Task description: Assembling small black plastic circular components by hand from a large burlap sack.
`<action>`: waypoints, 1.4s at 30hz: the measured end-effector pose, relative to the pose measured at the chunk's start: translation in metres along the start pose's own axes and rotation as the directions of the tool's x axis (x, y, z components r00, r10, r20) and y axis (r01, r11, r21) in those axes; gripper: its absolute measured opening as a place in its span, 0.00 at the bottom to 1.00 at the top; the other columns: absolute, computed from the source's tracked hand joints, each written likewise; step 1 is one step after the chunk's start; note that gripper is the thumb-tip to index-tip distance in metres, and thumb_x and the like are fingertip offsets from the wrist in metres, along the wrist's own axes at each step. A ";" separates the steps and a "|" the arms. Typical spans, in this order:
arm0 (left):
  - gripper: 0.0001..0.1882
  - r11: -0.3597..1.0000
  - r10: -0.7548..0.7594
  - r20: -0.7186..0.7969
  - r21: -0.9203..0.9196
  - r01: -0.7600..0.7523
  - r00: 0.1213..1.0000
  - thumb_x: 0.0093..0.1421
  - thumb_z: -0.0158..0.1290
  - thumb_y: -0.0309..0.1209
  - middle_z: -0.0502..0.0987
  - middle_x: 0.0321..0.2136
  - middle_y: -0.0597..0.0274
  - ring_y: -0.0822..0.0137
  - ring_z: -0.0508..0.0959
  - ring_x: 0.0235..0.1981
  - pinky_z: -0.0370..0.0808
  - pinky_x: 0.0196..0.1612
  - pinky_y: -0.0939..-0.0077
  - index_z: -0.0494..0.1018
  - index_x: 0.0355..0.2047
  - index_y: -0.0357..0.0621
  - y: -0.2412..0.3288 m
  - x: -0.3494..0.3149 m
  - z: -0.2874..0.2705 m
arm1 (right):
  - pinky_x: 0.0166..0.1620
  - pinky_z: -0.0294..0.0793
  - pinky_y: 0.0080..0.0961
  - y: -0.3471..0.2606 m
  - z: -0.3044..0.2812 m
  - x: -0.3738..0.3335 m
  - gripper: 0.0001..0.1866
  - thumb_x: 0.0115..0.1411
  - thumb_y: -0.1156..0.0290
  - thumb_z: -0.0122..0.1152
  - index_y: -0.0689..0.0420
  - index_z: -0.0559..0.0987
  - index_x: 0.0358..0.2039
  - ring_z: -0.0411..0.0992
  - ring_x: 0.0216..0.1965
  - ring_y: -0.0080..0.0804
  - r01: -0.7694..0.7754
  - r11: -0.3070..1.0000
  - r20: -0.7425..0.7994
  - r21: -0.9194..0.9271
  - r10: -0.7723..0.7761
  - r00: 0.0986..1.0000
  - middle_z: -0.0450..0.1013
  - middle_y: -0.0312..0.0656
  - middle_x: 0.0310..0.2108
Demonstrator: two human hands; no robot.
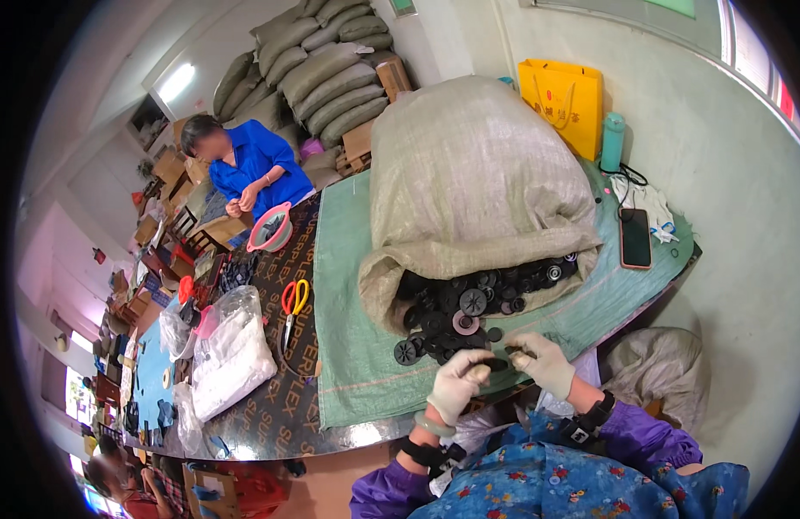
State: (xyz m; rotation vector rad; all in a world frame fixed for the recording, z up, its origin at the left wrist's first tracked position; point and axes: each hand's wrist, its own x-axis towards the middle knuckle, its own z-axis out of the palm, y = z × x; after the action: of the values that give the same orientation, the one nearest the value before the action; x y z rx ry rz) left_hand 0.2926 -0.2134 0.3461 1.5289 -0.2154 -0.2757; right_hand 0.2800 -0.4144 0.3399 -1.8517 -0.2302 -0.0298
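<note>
White gloves cover both my hands at the near edge of the table. My left hand [459,382] is closed, and a small black round piece [497,364] shows at its fingertips. Just beside it, my right hand [545,365] is also closed in a pinch; what its fingers hold is too small and dark to make out. Right beyond my hands, a heap of black round plastic parts [443,322], some with spokes, spills from the mouth of a large woven sack [482,164]. The sack lies on a green woven sheet [352,363].
Yellow-handled scissors [294,298], a pink-rimmed basket [285,233] and clear plastic bags [231,346] lie to the left. A phone [634,240], a teal bottle [612,143] and a yellow paper bag [566,108] stand right. A co-worker in blue [262,164] sits across the table.
</note>
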 end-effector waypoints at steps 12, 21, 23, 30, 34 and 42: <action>0.30 0.923 -0.146 -0.015 -0.363 0.130 0.989 0.62 0.53 0.32 0.71 0.30 0.67 0.80 0.68 0.24 0.67 0.30 0.86 0.57 0.63 0.43 -0.019 -0.036 0.022 | 0.46 0.71 0.34 -0.001 0.021 -0.011 0.14 0.56 0.69 0.58 0.53 0.75 0.44 0.70 0.43 0.43 0.260 0.939 0.120 -0.225 -0.239 0.964 0.70 0.48 0.44; 0.30 0.851 0.360 -0.007 0.414 -0.325 0.933 0.59 0.58 0.38 0.71 0.39 0.62 0.75 0.72 0.27 0.71 0.32 0.83 0.60 0.58 0.40 -0.025 -0.030 0.022 | 0.42 0.73 0.24 -0.013 0.016 -0.018 0.15 0.61 0.68 0.54 0.63 0.73 0.45 0.73 0.39 0.26 -0.357 0.881 0.244 0.309 0.290 0.925 0.75 0.42 0.39; 0.31 0.880 0.343 -0.016 0.355 -0.315 0.939 0.59 0.57 0.40 0.73 0.32 0.64 0.75 0.73 0.28 0.71 0.32 0.82 0.60 0.58 0.41 -0.024 -0.030 0.023 | 0.43 0.72 0.28 0.001 0.018 -0.019 0.15 0.59 0.68 0.56 0.59 0.74 0.45 0.73 0.39 0.34 -0.044 0.999 0.151 0.021 0.041 0.988 0.74 0.44 0.39; 0.31 0.899 0.277 -0.028 0.360 -0.248 0.961 0.57 0.59 0.40 0.72 0.36 0.62 0.73 0.73 0.34 0.71 0.39 0.79 0.61 0.56 0.41 -0.040 -0.035 0.022 | 0.42 0.73 0.30 -0.023 0.017 -0.022 0.14 0.59 0.67 0.57 0.58 0.74 0.44 0.73 0.37 0.37 -0.381 0.913 0.195 0.144 0.351 0.916 0.74 0.45 0.37; 0.31 0.924 0.261 -0.021 0.295 -0.243 0.965 0.57 0.59 0.41 0.72 0.36 0.62 0.74 0.73 0.32 0.71 0.35 0.80 0.61 0.56 0.41 -0.028 -0.032 0.021 | 0.41 0.73 0.30 -0.023 0.014 -0.018 0.16 0.60 0.65 0.55 0.60 0.73 0.45 0.74 0.38 0.33 -0.420 0.906 0.237 0.051 0.398 0.886 0.74 0.45 0.37; 0.32 0.970 -0.023 0.036 -0.242 0.031 0.999 0.57 0.59 0.40 0.72 0.34 0.63 0.76 0.72 0.29 0.69 0.30 0.83 0.60 0.57 0.41 -0.023 -0.037 0.024 | 0.41 0.72 0.36 -0.004 0.024 -0.027 0.20 0.62 0.56 0.49 0.54 0.71 0.50 0.72 0.41 0.49 0.037 0.973 0.134 -0.227 -0.006 0.991 0.72 0.50 0.39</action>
State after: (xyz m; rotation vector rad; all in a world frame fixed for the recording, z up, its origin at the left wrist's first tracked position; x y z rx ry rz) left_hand 0.2488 -0.2256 0.3252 1.2865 -0.1801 -0.3369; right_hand 0.2507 -0.3944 0.3330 -2.0842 -0.3512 0.0539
